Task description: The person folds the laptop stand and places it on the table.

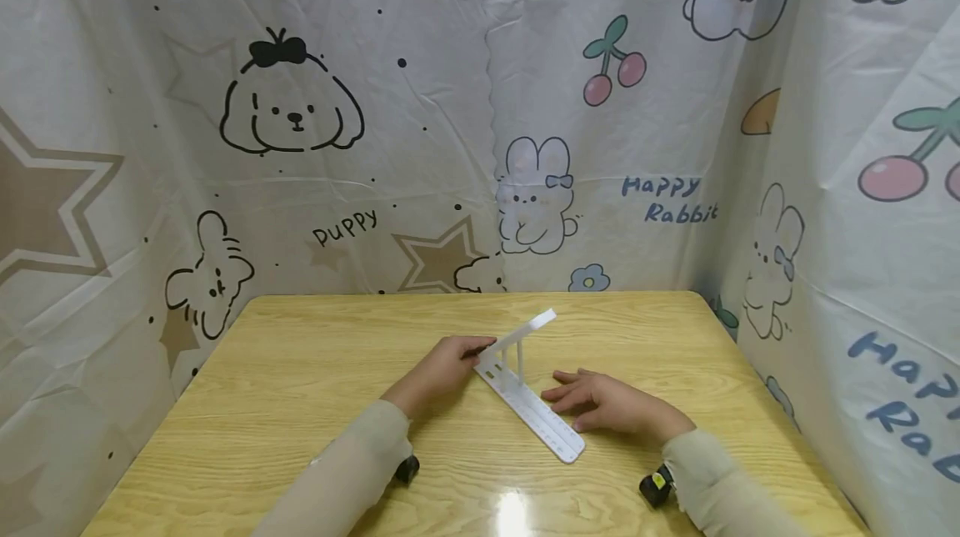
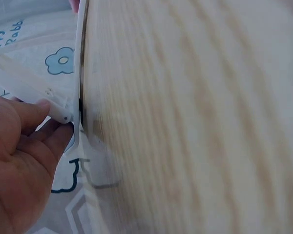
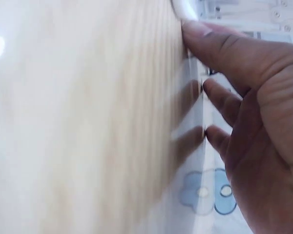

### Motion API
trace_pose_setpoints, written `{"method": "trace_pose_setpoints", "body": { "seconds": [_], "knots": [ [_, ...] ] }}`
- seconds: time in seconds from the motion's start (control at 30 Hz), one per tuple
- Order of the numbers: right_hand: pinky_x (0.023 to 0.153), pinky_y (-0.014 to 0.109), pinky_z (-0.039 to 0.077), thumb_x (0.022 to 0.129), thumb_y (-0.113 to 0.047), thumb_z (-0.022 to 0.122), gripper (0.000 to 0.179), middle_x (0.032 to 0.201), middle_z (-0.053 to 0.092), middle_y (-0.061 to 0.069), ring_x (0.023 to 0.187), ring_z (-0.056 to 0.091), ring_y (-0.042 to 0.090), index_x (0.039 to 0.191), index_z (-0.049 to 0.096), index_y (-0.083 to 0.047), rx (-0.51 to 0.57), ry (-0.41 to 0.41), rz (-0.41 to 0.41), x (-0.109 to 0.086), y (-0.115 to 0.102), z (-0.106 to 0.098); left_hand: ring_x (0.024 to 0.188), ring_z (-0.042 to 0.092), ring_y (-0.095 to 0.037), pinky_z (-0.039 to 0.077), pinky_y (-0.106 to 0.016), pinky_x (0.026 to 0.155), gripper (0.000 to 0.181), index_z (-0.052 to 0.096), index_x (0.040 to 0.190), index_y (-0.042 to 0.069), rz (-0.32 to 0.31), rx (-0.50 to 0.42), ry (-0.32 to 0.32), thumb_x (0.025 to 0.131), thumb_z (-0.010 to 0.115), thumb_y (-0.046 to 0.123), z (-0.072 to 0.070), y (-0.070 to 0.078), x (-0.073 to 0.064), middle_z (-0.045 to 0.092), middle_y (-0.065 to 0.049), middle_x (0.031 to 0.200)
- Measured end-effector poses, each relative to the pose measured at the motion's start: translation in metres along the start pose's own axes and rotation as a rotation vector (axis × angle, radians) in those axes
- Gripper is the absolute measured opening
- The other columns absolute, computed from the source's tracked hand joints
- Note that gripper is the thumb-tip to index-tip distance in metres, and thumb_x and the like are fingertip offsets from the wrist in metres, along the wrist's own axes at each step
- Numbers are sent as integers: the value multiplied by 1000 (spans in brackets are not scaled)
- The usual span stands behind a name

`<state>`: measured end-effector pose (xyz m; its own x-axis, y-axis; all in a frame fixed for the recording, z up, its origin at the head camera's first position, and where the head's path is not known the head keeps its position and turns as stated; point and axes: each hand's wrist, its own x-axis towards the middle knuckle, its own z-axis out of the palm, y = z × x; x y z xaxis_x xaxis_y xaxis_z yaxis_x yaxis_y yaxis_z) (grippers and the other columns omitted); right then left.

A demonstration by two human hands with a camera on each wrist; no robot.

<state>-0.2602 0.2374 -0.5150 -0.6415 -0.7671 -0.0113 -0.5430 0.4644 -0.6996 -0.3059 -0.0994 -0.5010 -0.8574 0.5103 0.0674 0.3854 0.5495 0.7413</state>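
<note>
A white folding stand [image 1: 536,415] rests on the table, its long flat base lying diagonally. From the base's far left end a panel [image 1: 529,327] rises at a slant, propped by thin legs [image 1: 521,362]. My left hand [image 1: 447,366] pinches the hinged end; in the left wrist view the thumb [image 2: 43,105] of that hand [image 2: 19,165] presses on the panel near the hinge. My right hand [image 1: 611,404] is beside the base's right edge, fingers loosely spread. In the right wrist view, the fingertips of this hand [image 3: 263,122] are at the tabletop, with the thumb by the white base [image 3: 184,9].
A light wooden table [image 1: 315,353] holds the stand. A printed cloth [image 1: 420,103] hangs behind it and along both sides. Small black devices [image 1: 657,487] sit at both wrists.
</note>
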Motion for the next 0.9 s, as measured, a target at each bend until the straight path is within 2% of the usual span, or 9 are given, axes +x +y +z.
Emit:
{"method": "trace_pose_setpoints", "body": {
  "seconds": [0.4, 0.6, 0.77, 0.9],
  "knots": [
    [123, 67, 3, 91, -13, 73, 42, 152, 54, 1, 153, 29, 38, 133, 68, -10, -44, 57, 38, 14, -22, 22, 138, 53, -25, 43, -44, 116, 45, 63, 141, 18, -43, -20, -17, 101, 57, -3, -8, -9, 1, 62, -4, 144],
    [124, 65, 2, 89, -16, 76, 45, 152, 55, 1, 153, 29, 36, 133, 69, -10, -36, 71, 48, 20, -26, 27, 135, 56, -25, 45, -43, 114, 42, 66, 137, 15, -9, 1, -8, 100, 58, -4, -9, -15, 9, 64, -5, 140],
    [126, 63, 3, 87, -21, 79, 47, 150, 56, -2, 153, 31, 33, 132, 70, -11, -51, 90, 61, 28, -31, 33, 132, 59, -26, 48, -42, 111, 37, 69, 133, 10, 5, -39, 20, 100, 59, -3, -8, -17, 13, 66, -8, 137],
    [126, 62, 5, 86, -24, 81, 50, 149, 57, -2, 152, 33, 32, 133, 69, -10, -87, 116, 62, 35, -35, 39, 130, 60, -27, 49, -43, 109, 38, 70, 131, 12, -11, -69, 38, 100, 58, -5, -10, -15, 13, 67, -10, 135]
  ]
}}
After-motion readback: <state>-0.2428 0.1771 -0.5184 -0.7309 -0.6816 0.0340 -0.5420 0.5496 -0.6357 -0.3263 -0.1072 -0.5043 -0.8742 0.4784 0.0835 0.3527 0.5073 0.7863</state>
